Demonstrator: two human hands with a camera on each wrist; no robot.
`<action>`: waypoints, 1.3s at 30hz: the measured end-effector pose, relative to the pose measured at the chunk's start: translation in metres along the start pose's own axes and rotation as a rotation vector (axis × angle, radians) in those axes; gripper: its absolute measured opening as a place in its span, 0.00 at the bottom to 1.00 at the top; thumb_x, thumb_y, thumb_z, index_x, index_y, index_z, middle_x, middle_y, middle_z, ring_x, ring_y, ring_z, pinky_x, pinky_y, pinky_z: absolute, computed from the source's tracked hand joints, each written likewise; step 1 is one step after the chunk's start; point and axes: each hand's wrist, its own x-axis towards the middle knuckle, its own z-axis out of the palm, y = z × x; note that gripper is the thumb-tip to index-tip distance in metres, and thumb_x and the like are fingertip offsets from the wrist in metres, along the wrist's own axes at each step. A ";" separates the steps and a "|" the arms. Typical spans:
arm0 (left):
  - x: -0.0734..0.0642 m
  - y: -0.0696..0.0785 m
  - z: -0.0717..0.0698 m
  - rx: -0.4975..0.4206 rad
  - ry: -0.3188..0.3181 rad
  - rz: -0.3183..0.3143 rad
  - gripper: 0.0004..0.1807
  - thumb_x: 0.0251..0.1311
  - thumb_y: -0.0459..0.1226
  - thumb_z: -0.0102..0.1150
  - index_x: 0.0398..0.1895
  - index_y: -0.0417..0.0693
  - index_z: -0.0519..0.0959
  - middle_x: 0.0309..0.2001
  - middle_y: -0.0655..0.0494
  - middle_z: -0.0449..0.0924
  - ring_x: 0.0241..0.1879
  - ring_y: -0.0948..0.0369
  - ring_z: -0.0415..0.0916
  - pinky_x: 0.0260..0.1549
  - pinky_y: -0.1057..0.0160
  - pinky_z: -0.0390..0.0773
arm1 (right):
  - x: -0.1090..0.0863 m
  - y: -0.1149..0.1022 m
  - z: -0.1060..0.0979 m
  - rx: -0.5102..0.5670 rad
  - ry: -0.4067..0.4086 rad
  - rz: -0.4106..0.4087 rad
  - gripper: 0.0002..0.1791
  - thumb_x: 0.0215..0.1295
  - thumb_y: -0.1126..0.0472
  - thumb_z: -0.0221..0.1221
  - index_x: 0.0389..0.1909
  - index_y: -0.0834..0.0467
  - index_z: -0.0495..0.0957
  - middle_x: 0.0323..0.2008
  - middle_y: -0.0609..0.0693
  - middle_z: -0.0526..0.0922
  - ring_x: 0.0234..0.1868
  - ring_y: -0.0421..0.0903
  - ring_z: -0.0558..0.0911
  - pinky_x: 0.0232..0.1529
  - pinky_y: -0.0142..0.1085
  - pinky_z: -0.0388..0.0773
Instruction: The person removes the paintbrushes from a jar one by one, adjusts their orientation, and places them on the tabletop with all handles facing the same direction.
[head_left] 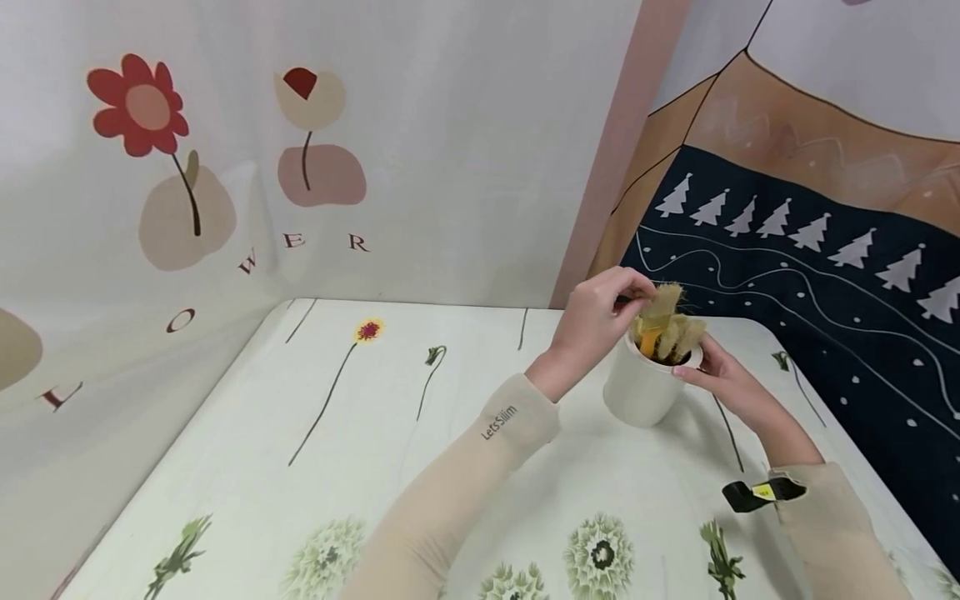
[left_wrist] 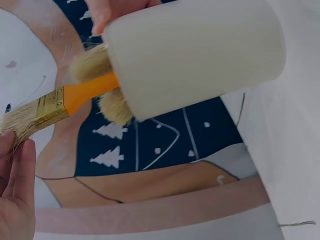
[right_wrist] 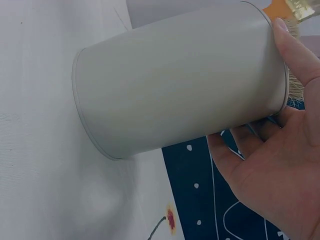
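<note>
My left hand (head_left: 596,321) pinches the bristle end of a paintbrush (left_wrist: 80,95) that has an orange handle and a brass-coloured ferrule. The handle points down into a white cylindrical container (head_left: 637,387), its lower end hidden inside. More brush bristles (head_left: 684,336) stick up out of the same opening, beside the pinched one. With its thumb at the rim and fingers along the far side, my right hand (right_wrist: 280,165) grips the container, which stands upright near the table's far right part.
The table wears a white cloth (head_left: 247,417) printed with flowers. Behind it hangs a pale curtain (head_left: 465,150) with flower pictures and letters. A dark blue cloth (head_left: 840,308) with white trees hangs at the right. A black strap (head_left: 757,493) is at my right sleeve.
</note>
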 end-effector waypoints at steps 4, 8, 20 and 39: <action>0.003 0.003 -0.012 -0.029 0.011 -0.007 0.05 0.64 0.33 0.63 0.42 0.46 0.82 0.44 0.54 0.85 0.43 0.65 0.82 0.42 0.86 0.75 | 0.001 -0.001 0.000 0.006 0.000 0.011 0.44 0.77 0.53 0.53 0.81 0.51 0.34 0.79 0.64 0.41 0.74 0.66 0.54 0.71 0.67 0.57; 0.006 0.009 -0.025 -0.108 0.037 -0.011 0.05 0.63 0.32 0.64 0.42 0.44 0.83 0.43 0.53 0.84 0.42 0.65 0.82 0.42 0.83 0.78 | 0.002 0.000 0.000 0.008 0.003 0.020 0.45 0.76 0.52 0.53 0.80 0.52 0.34 0.79 0.65 0.41 0.73 0.66 0.55 0.71 0.67 0.58; 0.003 0.018 -0.078 -0.257 0.105 0.014 0.06 0.61 0.28 0.64 0.41 0.38 0.83 0.42 0.46 0.85 0.42 0.58 0.85 0.41 0.74 0.84 | 0.003 -0.001 -0.002 0.014 0.002 -0.022 0.45 0.76 0.54 0.54 0.81 0.47 0.34 0.79 0.63 0.40 0.74 0.61 0.57 0.51 0.14 0.68; -0.035 -0.030 -0.172 -0.171 0.231 -0.256 0.06 0.61 0.31 0.67 0.40 0.41 0.83 0.41 0.47 0.87 0.39 0.65 0.85 0.39 0.67 0.87 | -0.002 0.000 0.000 0.006 -0.009 -0.003 0.46 0.76 0.52 0.54 0.81 0.47 0.32 0.80 0.63 0.36 0.76 0.69 0.48 0.50 0.12 0.66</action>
